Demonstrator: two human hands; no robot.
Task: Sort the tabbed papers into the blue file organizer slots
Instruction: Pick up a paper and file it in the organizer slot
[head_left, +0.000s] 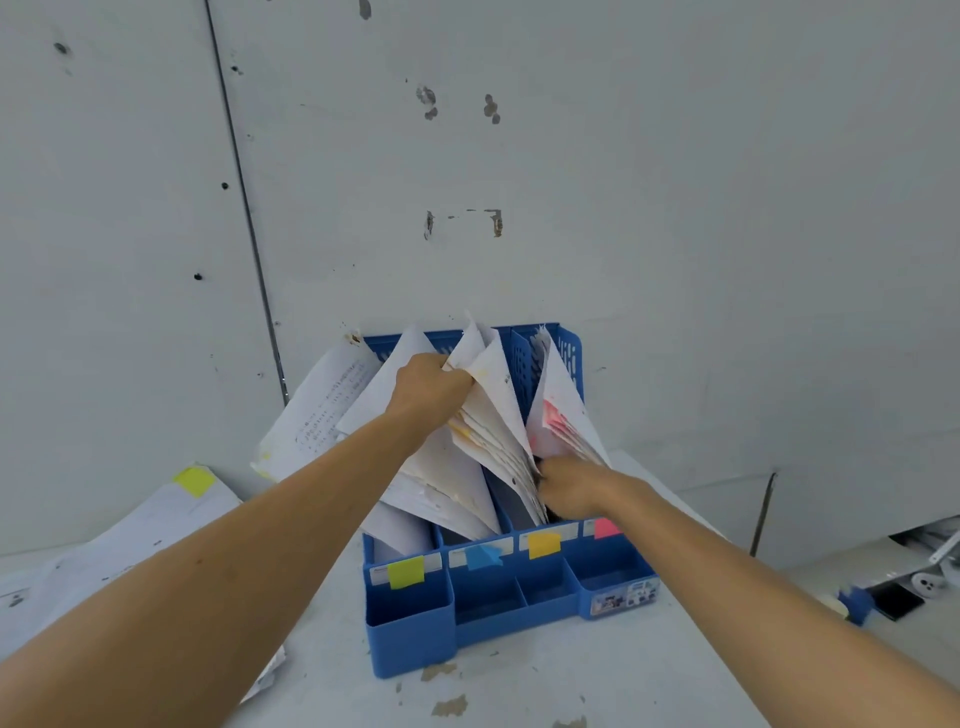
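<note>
Evidently the sorting is well along: the blue file organizer (410, 639) stands on the pale surface (519, 686) against the wall, and its upright slots already hold fanned papers.

The left hand (434, 387) grips the top edge of the yellow-tabbed sheaf (488, 431), fingers curled round it, and tips it leftward. The right hand (566, 491) is down at the foot of that sheaf, beside the pink-tabbed papers (558, 410). Its fingers are buried among the sheets, so I cannot tell whether it pinches anything. My reading is that a sheet or bundle is being seated in the third slot.

The next move likely calls for sliding the lower edges fully down behind the divider, then letting the top go without spilling the fan.

A loose pile (130, 545) with a yellow-green tab (193, 480) lies on the surface to the left, unsorted. More printed sheets (311, 415) lean against the organizer's left side.

Sticky flags mark the slot fronts: yellow-green flag (405, 571), blue flag (483, 556), yellow flag (544, 544) and pink flag (607, 527). White label strips behind them carry tiny print, and a picture sticker (626, 597) sits on the front tray. None of this writing, nor the text on the sheets, is legible.
</note>
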